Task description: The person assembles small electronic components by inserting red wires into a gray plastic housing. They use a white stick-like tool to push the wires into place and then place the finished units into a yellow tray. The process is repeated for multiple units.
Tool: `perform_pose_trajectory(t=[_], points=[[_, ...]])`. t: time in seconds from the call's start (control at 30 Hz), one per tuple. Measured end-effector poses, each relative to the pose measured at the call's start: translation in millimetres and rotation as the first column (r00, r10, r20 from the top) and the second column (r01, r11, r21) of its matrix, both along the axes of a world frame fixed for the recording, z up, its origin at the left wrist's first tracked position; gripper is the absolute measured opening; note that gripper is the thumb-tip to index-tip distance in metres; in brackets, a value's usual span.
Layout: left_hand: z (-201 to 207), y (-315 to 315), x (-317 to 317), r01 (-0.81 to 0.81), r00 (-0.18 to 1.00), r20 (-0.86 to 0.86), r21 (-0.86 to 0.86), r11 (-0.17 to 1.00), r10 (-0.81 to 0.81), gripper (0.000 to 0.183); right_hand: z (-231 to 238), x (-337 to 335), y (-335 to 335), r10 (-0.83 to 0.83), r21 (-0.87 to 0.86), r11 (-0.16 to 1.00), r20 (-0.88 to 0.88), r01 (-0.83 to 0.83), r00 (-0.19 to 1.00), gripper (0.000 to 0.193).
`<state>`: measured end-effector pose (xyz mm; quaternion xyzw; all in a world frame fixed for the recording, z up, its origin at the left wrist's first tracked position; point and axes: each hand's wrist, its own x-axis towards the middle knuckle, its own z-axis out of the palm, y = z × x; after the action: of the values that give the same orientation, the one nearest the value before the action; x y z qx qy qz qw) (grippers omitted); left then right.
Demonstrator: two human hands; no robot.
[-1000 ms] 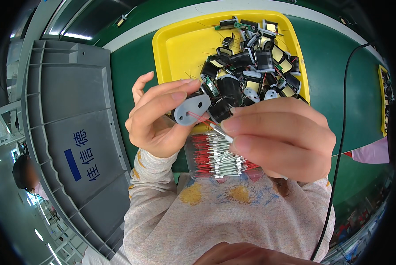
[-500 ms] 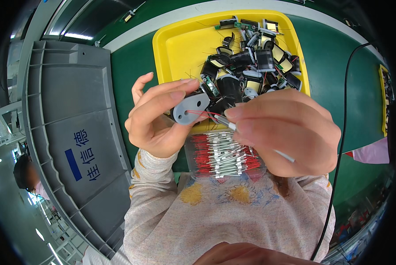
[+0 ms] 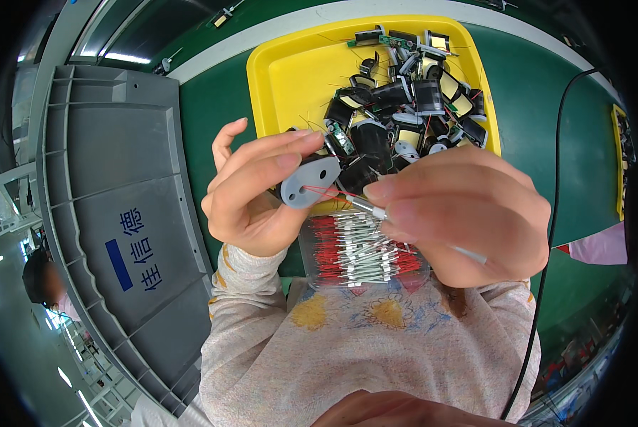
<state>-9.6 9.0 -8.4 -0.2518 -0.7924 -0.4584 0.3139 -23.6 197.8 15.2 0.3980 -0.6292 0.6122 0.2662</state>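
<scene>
Worked over green bench (image 3: 527, 107), by near edge of yellow tray (image 3: 290, 92); with pinched fingers of right hand (image 3: 472, 213) and left hand (image 3: 251, 196), respectively held white-sleeved lead and grey-capped part (image 3: 312, 179); apparently guided red wires (image 3: 326, 189) at cap hole; likely needed steady alignment next.
</scene>
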Motion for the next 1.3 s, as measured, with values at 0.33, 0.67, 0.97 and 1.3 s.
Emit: perform_pose_trajectory(t=[0.33,0.67,0.97,1.3], points=[[1.2,-1.1,2.7,-0.023,0.999,0.027,0.019,1.000,0.023,0.040,4.2,7.2,2.1,-0.112,0.150,0.980,-0.143,0.133,0.983,0.027],[4.7,-4.6,2.8,-0.029,0.999,0.017,-0.153,0.988,0.032,0.042,9.0,8.1,6.7,-0.110,0.208,0.967,-0.171,0.145,0.979,0.020],[5.1,-5.5,4.2,-0.045,0.999,0.013,-0.168,0.985,0.048,0.046,5.7,6.2,3.9,-0.107,0.163,0.976,-0.211,0.143,0.972,0.018],[4.9,-4.4,4.3,-0.052,0.998,0.009,-0.205,0.977,0.055,0.042,6.5,6.7,5.5,-0.072,0.147,0.985,-0.089,0.084,0.993,0.031]])
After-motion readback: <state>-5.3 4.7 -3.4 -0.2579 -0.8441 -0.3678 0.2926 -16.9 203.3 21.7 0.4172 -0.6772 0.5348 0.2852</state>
